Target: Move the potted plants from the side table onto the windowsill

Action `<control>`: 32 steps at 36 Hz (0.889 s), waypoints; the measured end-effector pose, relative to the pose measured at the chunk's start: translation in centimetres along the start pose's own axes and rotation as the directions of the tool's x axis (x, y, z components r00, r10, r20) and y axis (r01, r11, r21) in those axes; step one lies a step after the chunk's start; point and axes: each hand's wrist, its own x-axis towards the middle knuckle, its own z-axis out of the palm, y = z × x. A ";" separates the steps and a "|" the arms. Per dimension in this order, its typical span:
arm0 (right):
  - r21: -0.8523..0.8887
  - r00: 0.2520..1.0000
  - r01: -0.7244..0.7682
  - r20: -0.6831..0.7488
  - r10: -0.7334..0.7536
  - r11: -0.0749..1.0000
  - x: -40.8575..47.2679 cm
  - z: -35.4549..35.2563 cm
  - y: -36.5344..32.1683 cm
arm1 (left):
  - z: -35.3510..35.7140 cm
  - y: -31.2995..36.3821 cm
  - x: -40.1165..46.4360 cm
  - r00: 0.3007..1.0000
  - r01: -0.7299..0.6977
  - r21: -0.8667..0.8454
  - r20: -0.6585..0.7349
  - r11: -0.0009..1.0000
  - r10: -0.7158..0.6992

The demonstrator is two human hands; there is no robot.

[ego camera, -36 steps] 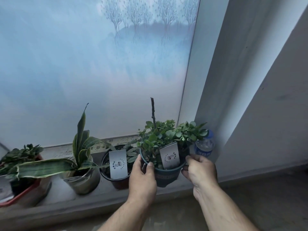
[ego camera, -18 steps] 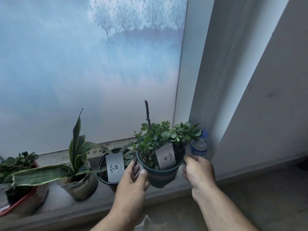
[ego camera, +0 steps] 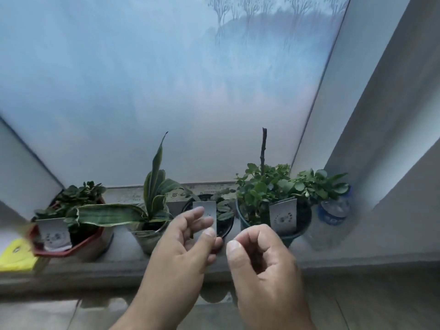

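Four potted plants point(ego camera: 273, 210) on windowsill point(ego camera: 119, 265), both hands' fingers point(ego camera: 209, 236) loosely curled, holding nothing

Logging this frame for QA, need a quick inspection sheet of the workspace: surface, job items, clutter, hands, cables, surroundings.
Surface: grey windowsill, all pots standing on it.
Job's things: four pots in a row, left to right: red pot, snake plant pot, small dark pot, teal pot with a bare stick. All upright, each with a white tag.
Clutter: water bottle right of the teal pot; yellow object at far left, blurred.
Hands: left hand and right hand in front of the sill, fingers loosely curled, no grip on anything.
Cables: nothing seen.
Surroundings: frosted window with tree print; white wall at right.
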 end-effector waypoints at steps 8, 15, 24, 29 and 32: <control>-0.007 0.954 -0.155 0.258 0.152 0.988 1.8 7.3 2.4 | -7.6 3.1 -2.4 0.975 -0.098 0.060 -0.192 0.993 0.108; 0.137 0.889 -0.325 0.382 0.253 0.936 2.2 16.4 1.1 | -17.6 5.3 -7.0 0.836 -0.157 0.007 -0.532 0.988 0.137; 0.078 0.805 -0.356 0.532 0.263 0.931 -0.4 22.0 1.0 | -23.1 4.9 -8.7 0.717 -0.103 -0.020 -0.694 0.994 0.060; 0.020 0.831 -0.341 0.474 0.292 0.940 0.7 20.7 1.7 | -23.5 5.3 -5.2 0.763 -0.082 -0.035 -0.645 0.996 0.040; -0.010 0.855 -0.321 0.427 0.295 0.947 1.0 19.3 1.8 | -23.7 5.0 -2.3 0.809 -0.052 -0.020 -0.587 0.998 0.031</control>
